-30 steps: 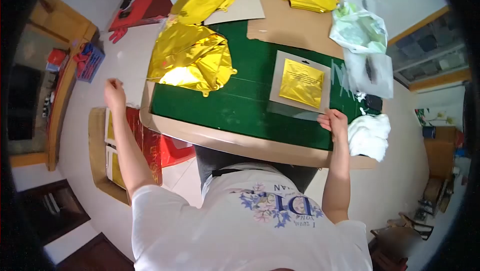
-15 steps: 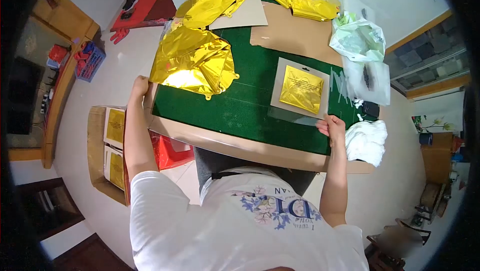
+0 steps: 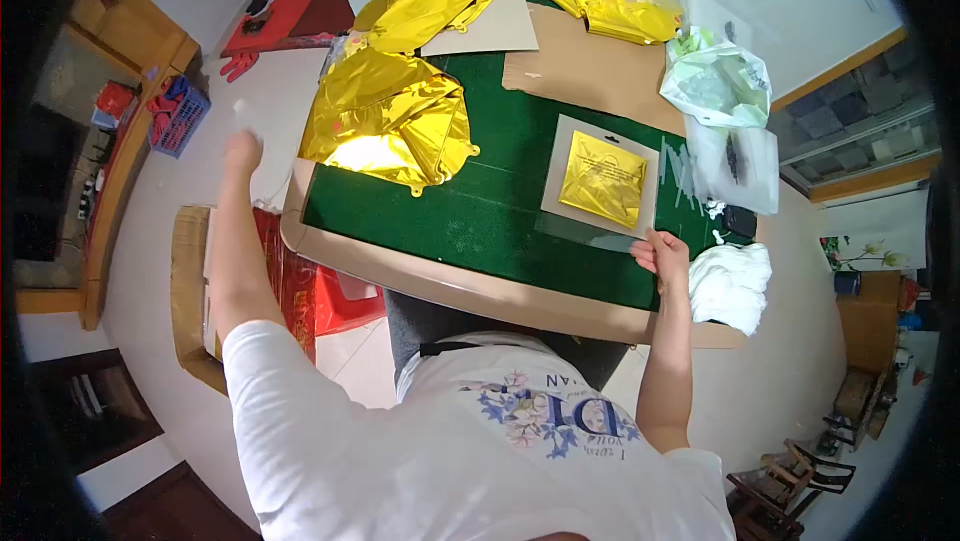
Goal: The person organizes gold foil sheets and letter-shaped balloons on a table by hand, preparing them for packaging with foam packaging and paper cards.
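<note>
My left hand (image 3: 243, 153) is off the table's left edge, above the floor. Its fingers look closed, and a small blurred whitish thing shows at their tips, too faint to name. On the green tabletop lies a clear plastic bag (image 3: 585, 231) with a grey card (image 3: 562, 156) and a folded gold foil balloon (image 3: 603, 179) showing in it. My right hand (image 3: 664, 255) pinches the bag's lower right corner. To the left, a large unfolded gold foil balloon (image 3: 390, 121) is spread near the table edge.
More gold foil (image 3: 610, 1) and brown cardboard (image 3: 590, 56) lie at the back. A plastic carrier bag (image 3: 715, 81), a black box (image 3: 738, 223) and white cloth (image 3: 732, 286) line the right side. An open carton (image 3: 192, 291) stands on the floor at left, beside a red bag (image 3: 345, 306).
My left hand has left the table's left edge and swung out to the left over the floor. My right hand and the bagged foil have stayed in place.
</note>
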A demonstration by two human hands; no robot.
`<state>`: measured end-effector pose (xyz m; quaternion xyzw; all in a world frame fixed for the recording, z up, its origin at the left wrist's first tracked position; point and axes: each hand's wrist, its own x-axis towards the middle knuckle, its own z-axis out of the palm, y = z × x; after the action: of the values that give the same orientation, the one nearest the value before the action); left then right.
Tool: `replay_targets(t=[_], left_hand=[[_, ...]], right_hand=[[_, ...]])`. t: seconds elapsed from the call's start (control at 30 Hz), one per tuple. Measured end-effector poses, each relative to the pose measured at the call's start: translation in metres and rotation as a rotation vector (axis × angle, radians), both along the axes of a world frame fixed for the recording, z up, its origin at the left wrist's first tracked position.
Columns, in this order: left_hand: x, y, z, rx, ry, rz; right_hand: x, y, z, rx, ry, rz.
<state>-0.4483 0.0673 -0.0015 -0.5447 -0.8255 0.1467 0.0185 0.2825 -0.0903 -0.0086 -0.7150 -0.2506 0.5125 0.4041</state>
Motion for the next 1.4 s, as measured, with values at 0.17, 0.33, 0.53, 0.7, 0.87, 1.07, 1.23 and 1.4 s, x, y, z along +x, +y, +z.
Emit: replay_targets(t=[0.17, 0.33, 0.53, 0.7, 0.87, 1.07, 1.23, 1.4], left_hand=[[0.116, -0.002, 0.071, 0.878, -0.103, -0.475], [0.337, -0.082, 0.080, 0.295, -0.751, -0.941], [0.445, -0.119, 0.020, 0.343, -0.788, -1.377], [0.452, -0.119, -0.016, 0.397, -0.832, -1.325], [0.453, -0.123, -0.022, 0.428, -0.891, -1.291], [0.452, -0.122, -0.020, 0.438, -0.921, -1.293], [0.452, -0.122, -0.021, 0.457, -0.966, -1.275], [0.453, -0.119, -0.013, 0.460, -0.996, -1.267]], right_hand=[[-0.002, -0.002, 0.003, -0.008, -0.014, 0.002], [0.006, 0.001, -0.001, -0.052, 0.039, 0.040], [0.012, -0.003, 0.007, -0.107, 0.108, 0.059], [-0.004, -0.018, 0.021, -0.146, 0.007, 0.091], [-0.026, -0.030, 0.027, 0.381, -0.991, 0.295], [-0.030, -0.013, 0.015, 0.483, -1.144, 0.487], [-0.024, -0.024, 0.032, 0.523, -1.021, 0.607], [-0.014, -0.032, 0.030, 0.569, -1.049, 0.891]])
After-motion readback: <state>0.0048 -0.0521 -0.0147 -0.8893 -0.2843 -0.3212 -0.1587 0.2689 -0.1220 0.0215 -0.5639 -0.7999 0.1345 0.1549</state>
